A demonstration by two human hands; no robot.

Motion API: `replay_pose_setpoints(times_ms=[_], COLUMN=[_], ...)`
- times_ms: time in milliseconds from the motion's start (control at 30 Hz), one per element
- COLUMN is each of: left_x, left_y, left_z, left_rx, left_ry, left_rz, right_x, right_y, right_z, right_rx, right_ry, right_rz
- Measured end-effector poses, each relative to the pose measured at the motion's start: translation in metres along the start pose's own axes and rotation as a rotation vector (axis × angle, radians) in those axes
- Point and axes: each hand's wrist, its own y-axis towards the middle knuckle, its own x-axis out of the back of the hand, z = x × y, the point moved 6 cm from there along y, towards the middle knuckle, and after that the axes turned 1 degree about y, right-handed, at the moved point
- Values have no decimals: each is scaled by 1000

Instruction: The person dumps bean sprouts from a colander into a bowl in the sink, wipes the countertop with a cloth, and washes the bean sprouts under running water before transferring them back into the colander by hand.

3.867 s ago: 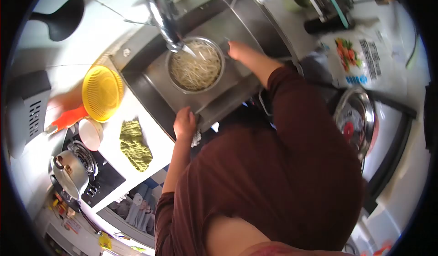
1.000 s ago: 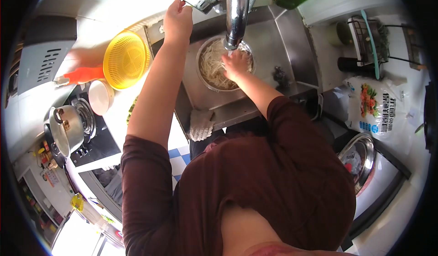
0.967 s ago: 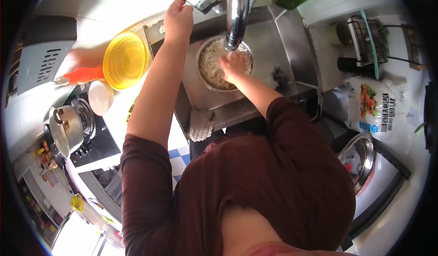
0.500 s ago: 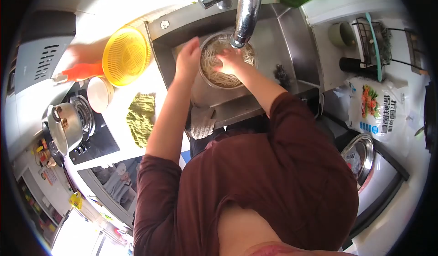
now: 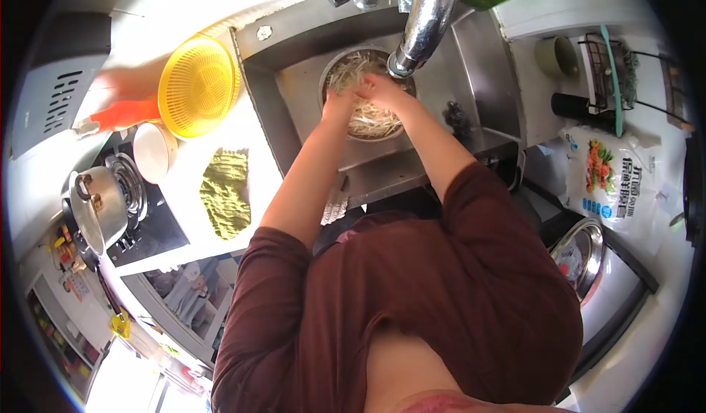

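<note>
Fingers of both hands are down among the pale strands [image 5: 379, 122], the left hand [image 5: 339, 107] and the right hand [image 5: 383, 91] close together at the middle of the round bowl [image 5: 323, 89]; blur and strands cover the tips, so whether they pinch or merely press, I cannot tell. And that bowl sits on the floor of the steel sink [image 5: 298, 130], strands piled inside its rim. Room to the left: a strip of bare steel between bowl and side wall. Room to the right too, wider, with a dark clump [image 5: 457, 121] lying out there, well apart from the rim. Tighter overhead! The faucet [image 5: 425, 30] leans across the right side of the bowl, its mouth near the right hand. Both forearms come over the sink's near edge, a wedge of steel between them. Over on the left counter, the yellow basket [image 5: 197, 87] stands just beside the sink's edge, and the green cloth [image 5: 226, 192] lies to the left of the left forearm, apart from it.
</note>
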Motion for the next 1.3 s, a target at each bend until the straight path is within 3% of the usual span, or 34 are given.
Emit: replay_pose_setpoints(times_ms=[100, 167, 300, 367, 400, 467, 600, 667, 733, 767, 833, 967, 1033, 1067, 1167, 1233, 1300], left_x=[5, 2, -7, -6, -6, -3, -4, 0, 0, 4, 11, -10, -17, -17, -14, -13, -7], left_y=[-29, -13, 11, 1, -7, -23, 3, -55, -62, -46, -30, 3, -17, -20, -27, -36, -38], left_z=[-18, -9, -23, -38, -47, -62, -31, -66, -61, -44, -29, -8, -30, -32, -37, -45, -42], left_rx=[-12, 4, 212, 226, 233, 248, 100, -68, -162, -206, -287, 144, 350, 344, 253, 101, -10], left_ry=[9, 30, 5, -56, -86, -143, -207, -179, -111, 0, 217, -154, -287, -293, -356, -448, -354], left_rz=[-10, -59, -73, -82, -87, -97, 68, 198, 271, 175, -18, 19, 27, 27, 82, 198, 175], right_x=[16, 25, 19, 19, 18, 18, 11, 8, 16, 21, 21, 5, -16, -21, 0, 6, 8], right_y=[-16, -13, 53, 48, 7, 12, 6, -14, -32, -37, -13, 5, 36, 32, -2, -18, -27], right_z=[-8, -34, -96, -66, -12, -13, -20, -14, -13, -11, -46, -73, -103, -95, -62, -39, -28], right_rx=[41, 113, -194, -282, -243, -173, -53, 24, 148, 209, 81, -331, -398, -397, -472, -360, -219], right_ry=[-91, -226, 53, 9, 223, 177, 277, 314, 117, 16, 50, 395, 579, 671, 475, 529, 635], right_rz=[-128, -379, -347, -322, -131, -91, 23, 43, -111, -188, -231, -230, -45, 88, -43, -61, -60])
